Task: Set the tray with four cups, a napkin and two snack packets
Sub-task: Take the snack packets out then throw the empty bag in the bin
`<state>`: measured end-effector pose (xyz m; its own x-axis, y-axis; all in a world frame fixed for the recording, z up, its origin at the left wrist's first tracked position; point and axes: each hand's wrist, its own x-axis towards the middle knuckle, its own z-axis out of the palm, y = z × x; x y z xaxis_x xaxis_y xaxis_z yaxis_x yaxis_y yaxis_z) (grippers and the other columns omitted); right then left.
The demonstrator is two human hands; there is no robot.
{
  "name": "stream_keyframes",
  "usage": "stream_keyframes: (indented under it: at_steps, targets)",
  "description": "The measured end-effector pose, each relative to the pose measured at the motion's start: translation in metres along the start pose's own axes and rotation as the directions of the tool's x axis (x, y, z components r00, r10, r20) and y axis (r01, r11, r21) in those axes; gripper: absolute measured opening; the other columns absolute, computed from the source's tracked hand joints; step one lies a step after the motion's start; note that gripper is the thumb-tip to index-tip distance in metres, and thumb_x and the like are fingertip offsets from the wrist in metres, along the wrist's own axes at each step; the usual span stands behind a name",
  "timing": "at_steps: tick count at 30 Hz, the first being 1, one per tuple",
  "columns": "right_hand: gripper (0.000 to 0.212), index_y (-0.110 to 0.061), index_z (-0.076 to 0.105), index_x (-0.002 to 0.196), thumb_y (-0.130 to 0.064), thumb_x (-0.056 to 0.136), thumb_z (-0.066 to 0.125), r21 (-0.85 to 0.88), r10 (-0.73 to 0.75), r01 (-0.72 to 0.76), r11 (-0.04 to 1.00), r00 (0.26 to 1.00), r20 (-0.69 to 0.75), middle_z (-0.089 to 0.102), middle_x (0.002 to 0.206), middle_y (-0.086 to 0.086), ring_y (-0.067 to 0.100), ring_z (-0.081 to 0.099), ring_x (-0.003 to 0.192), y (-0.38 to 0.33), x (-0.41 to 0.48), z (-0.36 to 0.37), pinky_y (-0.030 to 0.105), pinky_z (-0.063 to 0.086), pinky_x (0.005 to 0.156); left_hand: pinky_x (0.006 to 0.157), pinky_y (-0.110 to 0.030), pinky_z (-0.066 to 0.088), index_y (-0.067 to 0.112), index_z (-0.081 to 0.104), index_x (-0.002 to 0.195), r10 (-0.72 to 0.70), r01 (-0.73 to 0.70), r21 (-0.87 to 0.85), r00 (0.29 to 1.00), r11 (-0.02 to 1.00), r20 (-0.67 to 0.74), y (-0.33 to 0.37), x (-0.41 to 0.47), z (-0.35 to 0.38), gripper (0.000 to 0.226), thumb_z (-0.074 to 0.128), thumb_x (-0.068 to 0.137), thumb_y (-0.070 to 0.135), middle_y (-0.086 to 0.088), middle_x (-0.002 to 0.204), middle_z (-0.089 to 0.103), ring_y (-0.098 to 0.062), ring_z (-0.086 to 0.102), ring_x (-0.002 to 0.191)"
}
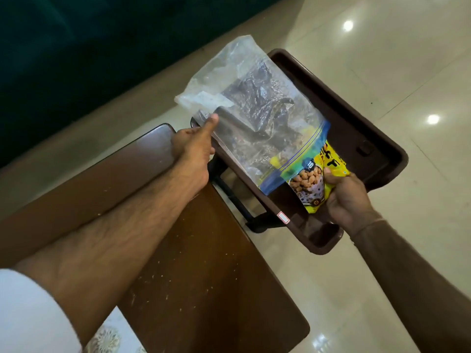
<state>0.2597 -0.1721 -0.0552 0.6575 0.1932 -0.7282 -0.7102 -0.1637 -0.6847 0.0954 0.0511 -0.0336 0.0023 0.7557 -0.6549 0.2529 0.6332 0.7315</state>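
The right hand (349, 197) pinches a yellow, crinkly peanut snack packet (309, 192) at the brown plastic tray's (377, 149) near edge; the left hand (196, 146) grips the clear zip-seal plastic bag (254, 118), light and slippery.

Yellow packet, clear bag, brown tray

We see a dark brown tray (339, 103), a clear zip bag (254, 110) with a blue seal strip, a yellow snack packet (316, 184) printed with tan nuts, a brown bench (204, 276), and a cream floor (382, 59).

Domestic living room, seen from above.
Polished cream floor tiles (382, 72) beyond the grip, dark green sofa (76, 47) far left, wooden table (178, 250) below.
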Motion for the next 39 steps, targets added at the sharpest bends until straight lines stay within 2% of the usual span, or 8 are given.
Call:
stream_keyframes:
  at_steps: [7,13,16,19,24,28,32,39]
  targets:
    - [0.040,0.000,0.052,0.136,0.003,0.096,0.056,-0.055,-0.034,0.034,0.998,0.999,-0.002,0.066,0.129,0.021,0.041,0.066,0.115,0.004,0.009,0.002,0.063,0.050,0.099,0.042,-0.016,0.037,0.011,0.067,0.081,0.008,-0.022,0.159,0.996,0.987,0.088,0.008,-0.002,0.023,0.017,0.081,0.077,0.019,-0.002,0.071,0.062,-0.014,0.052,0.056]
    - [0.055,0.000,0.047,0.140,0.010,0.086,0.056,0.026,-0.022,0.026,0.999,0.991,-0.134,0.059,0.137,0.022,0.041,0.062,0.121,0.004,0.012,0.004,0.060,0.049,0.103,0.083,-0.039,0.053,0.008,0.057,0.080,0.040,0.097,-0.417,0.951,0.904,0.308,0.028,0.004,-0.007,0.018,0.058,0.063,0.010,-0.017,0.090,0.049,-0.031,0.054,0.084]
    - [0.071,-0.017,0.048,0.139,-0.004,0.072,0.069,-0.272,-0.345,0.269,0.924,0.893,-0.288,0.054,0.138,0.010,0.027,0.057,0.125,-0.014,-0.002,0.015,0.046,0.048,0.107,0.105,-0.067,0.039,0.005,0.054,0.102,0.083,0.269,-0.581,0.858,0.768,0.506,0.034,0.009,-0.034,0.051,0.053,0.050,0.008,-0.020,0.115,0.043,-0.052,0.053,0.123]
    - [0.059,-0.040,0.053,0.124,-0.033,0.071,0.078,-0.331,-0.596,0.545,0.770,0.799,-0.071,0.059,0.133,0.001,0.018,0.061,0.121,-0.042,-0.018,0.042,0.041,0.050,0.105,0.105,-0.070,0.037,0.007,0.051,0.124,0.170,0.299,-0.572,0.762,0.764,0.625,0.037,0.008,-0.057,0.063,0.042,0.062,0.010,-0.022,0.134,0.046,-0.050,0.045,0.135]
    - [0.079,-0.032,0.041,0.139,-0.052,0.074,0.082,-0.347,-0.284,0.537,0.769,0.774,0.566,0.061,0.136,0.003,0.022,0.064,0.123,-0.082,-0.034,0.134,0.048,0.050,0.106,0.110,-0.070,0.031,0.002,0.041,0.149,0.101,0.321,-0.509,0.762,0.798,0.640,0.044,0.003,-0.089,0.085,0.043,0.065,0.011,-0.023,0.156,0.038,-0.048,0.037,0.142]
    - [0.096,-0.028,0.027,0.155,-0.008,0.079,0.082,-0.342,-0.148,0.508,0.791,0.701,0.698,0.063,0.123,0.012,0.028,0.075,0.098,-0.077,-0.058,0.180,0.044,0.061,0.081,0.106,-0.059,0.043,0.003,0.057,0.136,0.049,0.288,-0.415,0.771,0.863,0.635,0.049,-0.001,-0.129,0.062,0.045,0.076,0.012,-0.019,0.129,0.061,-0.039,0.060,0.114]
    - [0.066,-0.041,0.049,0.135,0.001,0.087,0.070,-0.273,-0.290,0.690,0.670,0.583,0.759,0.066,0.120,0.016,0.026,0.071,0.092,-0.065,-0.110,0.203,0.040,0.061,0.082,0.066,-0.034,0.062,0.004,0.066,0.104,0.061,0.129,-0.422,0.910,0.897,0.409,0.062,-0.009,-0.193,0.014,0.062,0.091,0.001,-0.006,0.077,0.073,-0.017,0.071,0.067]
    - [0.041,-0.014,0.068,0.124,-0.017,0.085,0.079,-0.398,-0.142,0.875,0.274,0.447,0.883,0.067,0.092,0.000,0.000,0.064,0.071,-0.057,-0.247,0.282,0.013,0.051,0.070,0.091,-0.040,0.056,0.007,0.058,0.130,0.333,-0.264,-0.366,0.932,0.892,0.140,0.113,-0.051,-0.345,0.046,0.062,0.088,-0.012,-0.015,0.096,0.066,-0.021,0.064,0.084]
